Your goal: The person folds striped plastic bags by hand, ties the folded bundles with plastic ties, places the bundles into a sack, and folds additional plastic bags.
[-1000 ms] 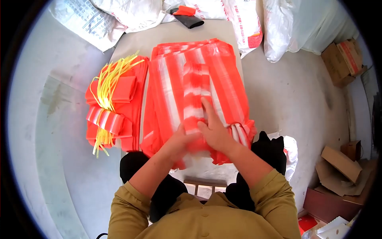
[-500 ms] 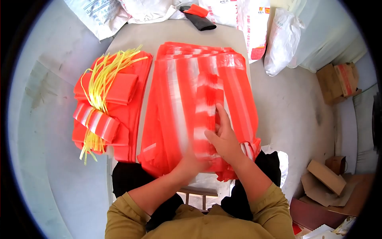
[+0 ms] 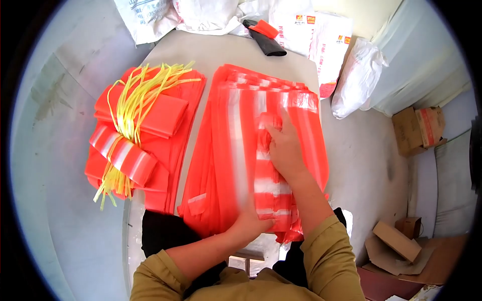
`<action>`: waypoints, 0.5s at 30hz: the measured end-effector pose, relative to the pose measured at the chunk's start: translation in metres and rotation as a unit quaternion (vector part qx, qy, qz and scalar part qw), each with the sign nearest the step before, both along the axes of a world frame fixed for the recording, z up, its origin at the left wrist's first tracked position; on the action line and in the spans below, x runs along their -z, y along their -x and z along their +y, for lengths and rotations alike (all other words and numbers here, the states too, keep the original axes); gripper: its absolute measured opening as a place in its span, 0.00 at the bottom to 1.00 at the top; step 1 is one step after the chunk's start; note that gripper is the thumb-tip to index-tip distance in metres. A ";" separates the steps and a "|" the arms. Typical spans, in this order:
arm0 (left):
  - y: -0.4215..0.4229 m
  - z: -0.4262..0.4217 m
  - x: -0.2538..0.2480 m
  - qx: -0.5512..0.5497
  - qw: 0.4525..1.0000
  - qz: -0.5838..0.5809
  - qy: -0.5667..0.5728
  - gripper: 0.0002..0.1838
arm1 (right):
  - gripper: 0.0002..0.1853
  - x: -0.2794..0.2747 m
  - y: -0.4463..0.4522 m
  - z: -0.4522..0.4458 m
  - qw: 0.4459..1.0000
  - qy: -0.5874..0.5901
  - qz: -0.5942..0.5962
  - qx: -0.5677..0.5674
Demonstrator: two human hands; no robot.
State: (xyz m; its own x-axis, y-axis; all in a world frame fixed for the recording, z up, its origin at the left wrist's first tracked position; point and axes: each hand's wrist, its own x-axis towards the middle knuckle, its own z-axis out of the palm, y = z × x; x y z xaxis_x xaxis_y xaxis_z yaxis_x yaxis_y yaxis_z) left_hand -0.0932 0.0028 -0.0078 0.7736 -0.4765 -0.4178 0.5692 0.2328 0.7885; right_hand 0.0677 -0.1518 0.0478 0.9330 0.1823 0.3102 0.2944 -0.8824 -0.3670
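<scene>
I've 2 bare hands in view, both at 1 narrow folded bundle of red-and-white striped plastic point(image 3: 272, 188), which lies lengthwise on the wide pile of red-and-white striped plastic sheets point(image 3: 233, 125), right of the table's centre. Can't count the pile's layers.

R. side: right hand point(image 3: 288, 150) is at the bundle's upper part, thumb on its top face, forefinger blurred & spread from the thumb; can't tell if it's clamped.
L. side: left hand point(image 3: 247, 226) is at the bundle's lower end, fingertips touching it; partly blurred, so I can't tell if that grip's closed.

To my left, on the beige tabletop point(image 3: 196, 47), there's 1 flat red stack point(image 3: 186, 115) w/ 1 plain red folded bundle point(image 3: 150, 111) & 1 smaller striped folded bundle point(image 3: 124, 155) on it. 1 bunch of thin yellow plastic strands point(image 3: 131, 108) runs over them; can't count the strands.

Far edge: 1 black tube-like piece point(image 3: 267, 44) w/ 1 small red-orange piece point(image 3: 264, 29) on it, plus at least 5 white sacks point(image 3: 207, 15), some w/ print. Right: at least 2 brown cardboard boxes point(image 3: 409, 131), well apart from the hands.
</scene>
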 end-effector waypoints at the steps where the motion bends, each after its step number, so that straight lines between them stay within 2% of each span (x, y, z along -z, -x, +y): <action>1: 0.001 0.001 0.000 -0.004 1.000 0.009 0.011 0.50 | 0.27 -0.001 -0.003 -0.001 0.997 0.073 -0.005 0.000; 4: 0.002 0.003 -0.001 -0.010 1.000 0.021 0.014 0.53 | 0.27 -0.004 -0.001 -0.001 0.999 0.045 0.001 0.010; 7: 0.003 0.003 -0.001 -0.008 1.000 0.022 0.012 0.53 | 0.25 -0.011 0.027 -0.003 0.994 0.033 -0.087 -0.060; 10: -0.006 0.007 -0.021 0.008 0.999 0.047 0.027 0.54 | 0.22 -0.012 0.058 0.004 0.985 0.084 0.005 -0.147; 13: -0.002 0.005 -0.015 0.007 0.999 0.035 0.026 0.52 | 0.24 0.007 0.055 -0.015 0.990 0.043 -0.013 -0.137; 15: -0.004 0.009 -0.035 -0.002 0.999 0.043 0.024 0.49 | 0.28 -0.033 0.068 -0.008 0.977 -0.194 0.087 0.003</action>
